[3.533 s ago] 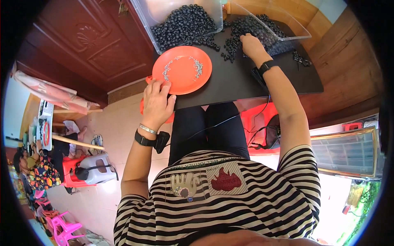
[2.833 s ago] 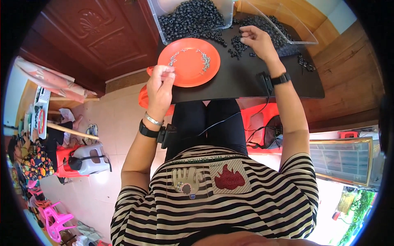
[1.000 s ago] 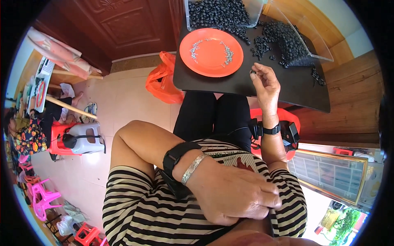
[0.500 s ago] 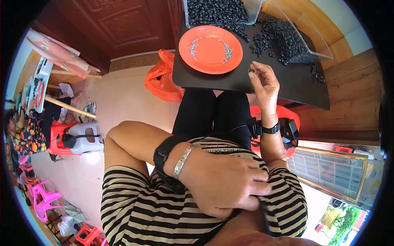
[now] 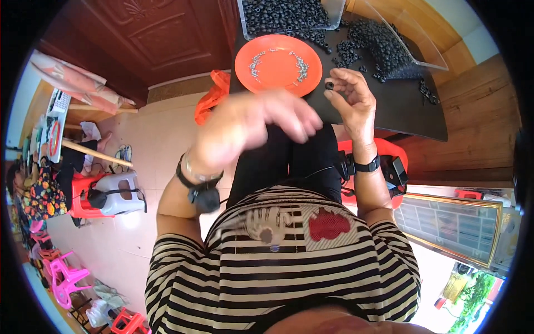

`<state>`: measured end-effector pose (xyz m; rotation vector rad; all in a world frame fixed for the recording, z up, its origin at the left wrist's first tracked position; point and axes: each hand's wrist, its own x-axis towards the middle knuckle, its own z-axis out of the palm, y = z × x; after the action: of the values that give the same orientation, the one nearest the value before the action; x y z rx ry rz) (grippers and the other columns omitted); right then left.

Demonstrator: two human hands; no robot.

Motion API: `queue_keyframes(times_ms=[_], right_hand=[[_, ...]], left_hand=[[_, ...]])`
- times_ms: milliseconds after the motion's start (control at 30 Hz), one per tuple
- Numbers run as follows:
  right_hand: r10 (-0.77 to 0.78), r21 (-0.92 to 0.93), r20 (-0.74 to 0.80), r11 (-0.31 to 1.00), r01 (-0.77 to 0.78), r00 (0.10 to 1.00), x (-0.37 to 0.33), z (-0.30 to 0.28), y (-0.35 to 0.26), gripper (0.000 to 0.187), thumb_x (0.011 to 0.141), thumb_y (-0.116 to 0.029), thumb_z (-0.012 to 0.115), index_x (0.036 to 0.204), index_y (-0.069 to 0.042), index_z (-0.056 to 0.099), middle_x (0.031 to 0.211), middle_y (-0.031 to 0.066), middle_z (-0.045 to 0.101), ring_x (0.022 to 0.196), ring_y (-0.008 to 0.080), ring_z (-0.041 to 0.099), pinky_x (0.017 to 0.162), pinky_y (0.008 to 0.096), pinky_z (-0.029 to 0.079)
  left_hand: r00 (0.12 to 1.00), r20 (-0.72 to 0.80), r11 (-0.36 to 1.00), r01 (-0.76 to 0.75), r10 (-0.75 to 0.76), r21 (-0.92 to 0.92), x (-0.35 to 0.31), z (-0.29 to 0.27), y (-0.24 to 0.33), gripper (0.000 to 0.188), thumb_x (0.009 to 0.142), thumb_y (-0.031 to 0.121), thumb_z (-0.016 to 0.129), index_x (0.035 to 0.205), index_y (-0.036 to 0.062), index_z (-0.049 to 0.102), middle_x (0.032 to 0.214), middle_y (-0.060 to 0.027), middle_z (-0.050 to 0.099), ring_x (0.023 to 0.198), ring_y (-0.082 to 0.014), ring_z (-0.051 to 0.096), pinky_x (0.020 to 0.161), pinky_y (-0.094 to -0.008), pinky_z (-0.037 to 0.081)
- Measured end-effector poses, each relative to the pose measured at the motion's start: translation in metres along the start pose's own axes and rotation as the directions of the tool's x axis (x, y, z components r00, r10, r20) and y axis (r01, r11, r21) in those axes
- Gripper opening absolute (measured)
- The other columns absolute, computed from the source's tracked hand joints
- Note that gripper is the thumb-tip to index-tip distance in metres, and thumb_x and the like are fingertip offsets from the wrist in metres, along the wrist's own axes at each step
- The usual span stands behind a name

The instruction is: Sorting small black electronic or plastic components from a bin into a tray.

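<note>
My right hand (image 5: 357,103) is over the near edge of the dark table (image 5: 400,114). Between its thumb and fingertips it pinches a small black round knob (image 5: 329,86) with a hole in its middle. My left hand (image 5: 250,125) hovers above my lap, just short of the plate, its fingers smeared by motion. An orange-red plate (image 5: 275,62) lies on the table, with small silvery metal pieces (image 5: 301,68) scattered in arcs on it. Behind and to the right are heaps of similar black knobs (image 5: 384,47).
A clear bin (image 5: 242,19) full of black knobs stands at the back; another clear bin (image 5: 428,53) lies tipped at the right. An orange plastic bag (image 5: 214,97) hangs left of the table. Stools (image 5: 119,195) and another person (image 5: 41,186) are at the far left.
My left hand has swung from my chest out toward the plate. My right hand still pinches the black knob, now turned so its hole shows.
</note>
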<state>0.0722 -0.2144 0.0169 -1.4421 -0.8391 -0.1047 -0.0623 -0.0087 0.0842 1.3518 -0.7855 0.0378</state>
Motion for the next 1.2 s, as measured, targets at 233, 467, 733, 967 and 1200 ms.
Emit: queue_keyframes(times_ms=[233, 467, 733, 967, 1200], right_hand=[[-0.108, 0.119, 0.112, 0.988, 0.095, 0.988, 0.016, 0.026, -0.013, 0.047, 0.071, 0.018, 0.060, 0.114, 0.000, 0.055, 0.115, 0.0093, 0.050, 0.097, 0.0164, 0.058, 0.085, 0.0290, 0.046], [-0.180, -0.139, 0.199, 0.968, 0.210, 0.963, 0.019, 0.038, -0.019, 0.047, 0.068, 0.012, 0.067, 0.111, -0.005, 0.059, 0.107, 0.0076, 0.057, 0.091, 0.0149, 0.059, 0.082, 0.0269, 0.048], [-0.220, -0.239, 0.269, 0.928, 0.287, 0.938, 0.021, 0.043, -0.021, 0.044, 0.067, 0.009, 0.069, 0.109, -0.006, 0.061, 0.101, 0.0074, 0.060, 0.088, 0.0164, 0.061, 0.080, 0.0280, 0.049], [-0.171, -0.239, 0.179, 0.948, 0.212, 0.969, 0.018, 0.044, -0.014, 0.036, 0.065, 0.001, 0.073, 0.099, -0.004, 0.064, 0.095, 0.0097, 0.063, 0.087, 0.0216, 0.063, 0.078, 0.0306, 0.050], [-0.180, -0.270, 0.222, 0.933, 0.238, 0.958, 0.015, 0.044, -0.014, 0.023, 0.068, -0.003, 0.071, 0.090, -0.003, 0.064, 0.091, 0.0094, 0.063, 0.083, 0.0232, 0.062, 0.076, 0.0326, 0.049]], left_hand=[[0.815, -0.515, 0.954, 0.300, -0.266, -0.018, 0.006, -0.017, -0.072, 0.031, 0.092, 0.024, 0.038, 0.101, 0.0023, 0.058, 0.101, -0.0067, 0.061, 0.091, -0.0161, 0.058, 0.077, -0.0280, 0.041], [0.753, -0.555, 0.930, 0.217, -0.353, -0.296, 0.012, -0.001, -0.087, 0.027, 0.091, 0.025, 0.045, 0.102, 0.0039, 0.059, 0.095, -0.0036, 0.060, 0.087, -0.0132, 0.056, 0.075, -0.0277, 0.043], [0.725, -0.569, 0.896, 0.150, -0.387, -0.418, 0.004, -0.001, -0.096, 0.025, 0.091, 0.023, 0.047, 0.103, 0.0034, 0.058, 0.094, -0.0034, 0.059, 0.084, -0.0132, 0.056, 0.074, -0.0275, 0.044], [0.775, -0.543, 0.841, -0.029, -0.322, -0.540, -0.005, -0.002, -0.104, 0.022, 0.092, 0.019, 0.044, 0.101, 0.0032, 0.057, 0.100, -0.0046, 0.058, 0.089, -0.0140, 0.055, 0.077, -0.0299, 0.044], [0.813, -0.493, 0.861, 0.022, -0.311, -0.507, -0.005, -0.002, -0.101, 0.024, 0.091, 0.021, 0.044, 0.101, 0.0030, 0.057, 0.097, -0.0036, 0.057, 0.090, -0.0137, 0.053, 0.078, -0.0308, 0.043]])
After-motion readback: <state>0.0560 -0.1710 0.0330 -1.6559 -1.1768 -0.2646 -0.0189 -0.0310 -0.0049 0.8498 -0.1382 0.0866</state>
